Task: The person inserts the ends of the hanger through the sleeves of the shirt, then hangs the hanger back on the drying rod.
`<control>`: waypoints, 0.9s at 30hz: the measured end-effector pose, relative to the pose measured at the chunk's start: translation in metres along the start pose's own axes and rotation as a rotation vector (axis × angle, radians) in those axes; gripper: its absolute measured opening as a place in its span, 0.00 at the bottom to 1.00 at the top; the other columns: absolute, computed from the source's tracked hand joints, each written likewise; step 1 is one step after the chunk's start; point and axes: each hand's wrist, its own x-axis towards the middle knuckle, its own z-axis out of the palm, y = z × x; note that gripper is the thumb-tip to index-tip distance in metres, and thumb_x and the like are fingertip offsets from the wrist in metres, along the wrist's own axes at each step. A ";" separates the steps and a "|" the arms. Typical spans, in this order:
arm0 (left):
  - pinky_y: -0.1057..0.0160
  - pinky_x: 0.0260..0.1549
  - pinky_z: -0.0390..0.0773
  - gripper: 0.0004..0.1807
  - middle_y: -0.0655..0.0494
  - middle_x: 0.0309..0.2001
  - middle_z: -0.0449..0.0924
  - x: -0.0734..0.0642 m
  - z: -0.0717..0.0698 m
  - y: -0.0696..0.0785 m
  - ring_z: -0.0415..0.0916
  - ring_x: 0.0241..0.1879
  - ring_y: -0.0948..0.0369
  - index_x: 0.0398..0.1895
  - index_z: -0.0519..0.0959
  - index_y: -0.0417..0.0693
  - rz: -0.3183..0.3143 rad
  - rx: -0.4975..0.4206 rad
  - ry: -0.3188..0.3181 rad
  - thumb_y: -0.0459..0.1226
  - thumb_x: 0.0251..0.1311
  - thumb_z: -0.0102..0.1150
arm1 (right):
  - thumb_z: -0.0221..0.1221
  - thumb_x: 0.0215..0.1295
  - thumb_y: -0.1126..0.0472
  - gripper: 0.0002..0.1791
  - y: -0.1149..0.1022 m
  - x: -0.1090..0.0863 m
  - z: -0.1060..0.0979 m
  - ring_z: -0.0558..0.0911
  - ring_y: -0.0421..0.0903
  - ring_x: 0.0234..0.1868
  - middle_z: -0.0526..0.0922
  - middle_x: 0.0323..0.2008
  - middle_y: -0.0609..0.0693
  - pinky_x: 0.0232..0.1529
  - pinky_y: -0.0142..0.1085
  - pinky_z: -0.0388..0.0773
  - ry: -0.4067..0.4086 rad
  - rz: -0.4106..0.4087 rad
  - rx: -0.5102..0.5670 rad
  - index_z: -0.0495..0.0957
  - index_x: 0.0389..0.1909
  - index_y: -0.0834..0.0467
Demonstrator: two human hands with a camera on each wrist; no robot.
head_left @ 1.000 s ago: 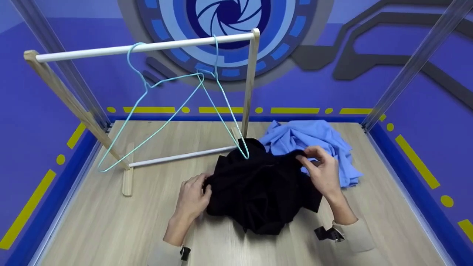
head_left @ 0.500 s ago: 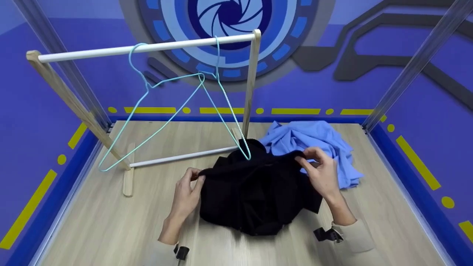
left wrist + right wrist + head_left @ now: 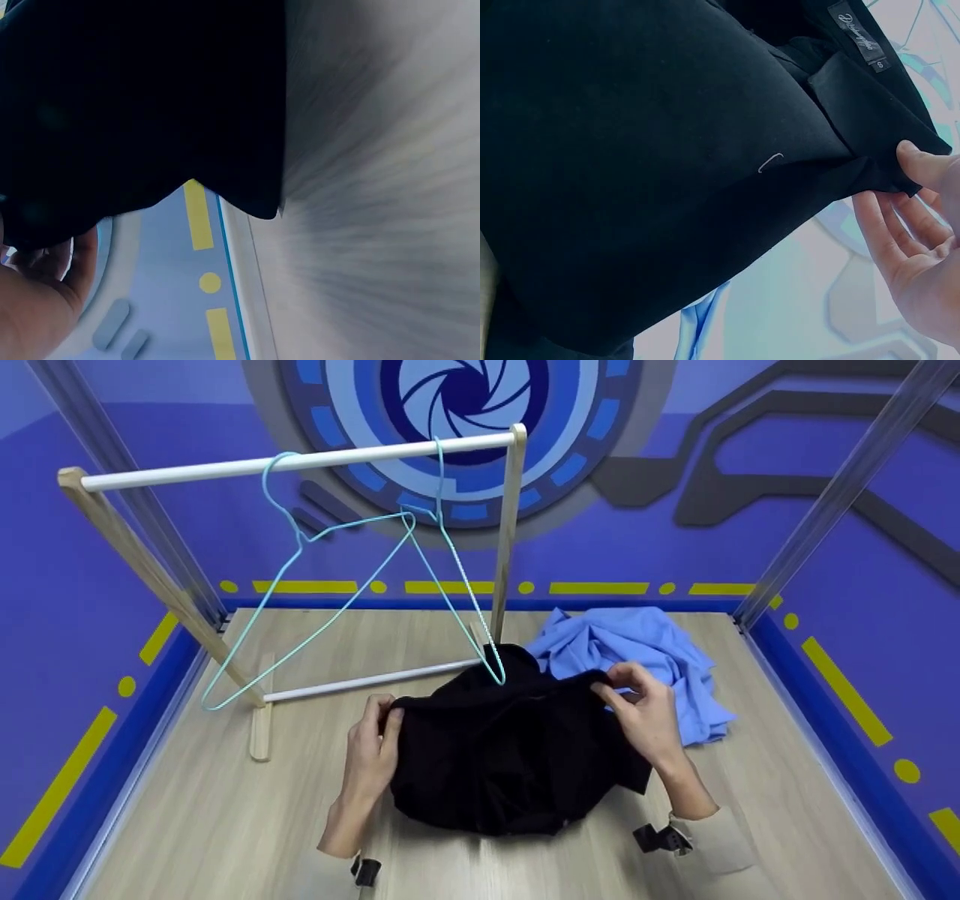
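A black garment (image 3: 517, 757) lies bunched on the wooden tabletop, its upper edge lifted between both hands. My left hand (image 3: 369, 754) pinches the left end of that edge between thumb and fingers. At the other end, the right hand (image 3: 651, 720) holds a corner the same way. Inside the edge, the right wrist view shows a label (image 3: 856, 36) marked S and a short white thread (image 3: 769, 162) on the cloth. Dark cloth covers much of the left wrist view, partly hiding the left fingers. Whether the garment is trousers or a skirt, I cannot tell.
Two light-blue wire hangers (image 3: 296, 556) hang from a rack's white rail (image 3: 360, 455) at the back left. The right hanger's lower corner overlaps the black cloth in view. Behind the right hand lies a crumpled blue cloth (image 3: 630, 637). Blue patterned walls (image 3: 600, 536) enclose the table.
My left hand has moved left and up along the cloth, going from its side to its top edge. The edge is now stretched wider. The right hand shifts only slightly left.
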 end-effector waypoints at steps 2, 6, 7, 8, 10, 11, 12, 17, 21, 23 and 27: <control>0.61 0.37 0.77 0.02 0.54 0.38 0.82 0.000 -0.001 0.000 0.79 0.36 0.59 0.45 0.77 0.40 0.006 0.017 0.019 0.30 0.74 0.56 | 0.69 0.58 0.78 0.08 0.000 0.000 0.000 0.85 0.46 0.35 0.84 0.32 0.58 0.32 0.31 0.82 -0.005 -0.005 0.003 0.80 0.35 0.70; 0.62 0.41 0.77 0.02 0.53 0.37 0.82 0.004 -0.004 0.002 0.81 0.38 0.57 0.44 0.78 0.40 0.008 0.029 0.054 0.29 0.71 0.60 | 0.69 0.58 0.79 0.08 0.001 -0.001 0.001 0.85 0.46 0.35 0.84 0.32 0.59 0.32 0.30 0.82 -0.012 -0.014 0.002 0.80 0.35 0.70; 0.62 0.42 0.77 0.02 0.53 0.37 0.83 0.005 -0.006 0.002 0.81 0.39 0.57 0.43 0.79 0.40 0.010 0.032 0.062 0.30 0.71 0.61 | 0.69 0.58 0.79 0.08 0.001 -0.001 0.001 0.85 0.46 0.35 0.84 0.32 0.59 0.32 0.30 0.82 -0.011 -0.014 -0.002 0.80 0.35 0.70; 0.61 0.43 0.77 0.03 0.53 0.38 0.83 0.007 -0.007 0.002 0.82 0.40 0.56 0.42 0.79 0.40 0.011 0.039 0.068 0.30 0.70 0.62 | 0.69 0.58 0.79 0.08 0.001 0.000 0.000 0.85 0.46 0.35 0.84 0.32 0.59 0.32 0.30 0.82 -0.010 -0.011 -0.001 0.80 0.35 0.70; 0.61 0.44 0.76 0.04 0.53 0.37 0.83 0.010 -0.010 0.003 0.82 0.41 0.55 0.41 0.80 0.41 0.016 0.057 0.082 0.32 0.68 0.65 | 0.69 0.58 0.79 0.08 0.001 0.000 0.000 0.86 0.46 0.35 0.84 0.33 0.60 0.32 0.29 0.82 -0.003 0.001 0.001 0.80 0.36 0.71; 0.61 0.45 0.76 0.04 0.53 0.37 0.83 0.011 -0.012 0.003 0.83 0.41 0.56 0.40 0.81 0.41 0.017 0.068 0.088 0.33 0.68 0.66 | 0.69 0.58 0.79 0.08 0.001 0.000 0.000 0.86 0.46 0.36 0.84 0.33 0.60 0.32 0.29 0.82 0.000 0.006 0.001 0.80 0.36 0.71; 0.61 0.45 0.76 0.05 0.54 0.37 0.83 0.013 -0.014 0.004 0.83 0.42 0.55 0.39 0.81 0.42 0.021 0.077 0.093 0.34 0.67 0.67 | 0.69 0.58 0.79 0.08 0.001 0.000 0.000 0.86 0.46 0.36 0.84 0.33 0.60 0.32 0.29 0.82 0.003 0.015 0.005 0.80 0.36 0.71; 0.63 0.46 0.74 0.06 0.55 0.36 0.81 0.018 -0.021 0.004 0.81 0.41 0.57 0.37 0.82 0.43 0.025 0.076 0.101 0.36 0.65 0.70 | 0.69 0.58 0.80 0.08 0.001 0.000 0.000 0.86 0.46 0.36 0.83 0.33 0.60 0.32 0.29 0.81 0.006 0.022 0.005 0.80 0.36 0.72; 0.62 0.44 0.73 0.08 0.55 0.34 0.79 0.017 -0.022 0.002 0.78 0.38 0.58 0.35 0.82 0.44 -0.006 0.088 0.066 0.37 0.64 0.71 | 0.70 0.57 0.79 0.08 0.002 -0.001 0.002 0.86 0.45 0.36 0.84 0.33 0.58 0.33 0.28 0.81 0.001 0.011 -0.016 0.80 0.35 0.71; 0.61 0.41 0.73 0.08 0.55 0.34 0.78 0.015 -0.022 0.002 0.76 0.37 0.59 0.35 0.82 0.44 -0.038 0.122 0.029 0.38 0.64 0.71 | 0.70 0.57 0.78 0.08 0.001 -0.001 0.003 0.85 0.45 0.36 0.84 0.33 0.57 0.33 0.27 0.80 0.001 0.010 -0.030 0.80 0.34 0.70; 0.58 0.34 0.72 0.07 0.54 0.34 0.77 0.013 -0.019 0.003 0.73 0.33 0.57 0.36 0.81 0.45 -0.093 0.198 -0.042 0.38 0.65 0.70 | 0.71 0.57 0.77 0.08 0.001 -0.001 0.004 0.85 0.45 0.36 0.85 0.33 0.56 0.34 0.26 0.80 0.004 0.010 -0.048 0.81 0.34 0.69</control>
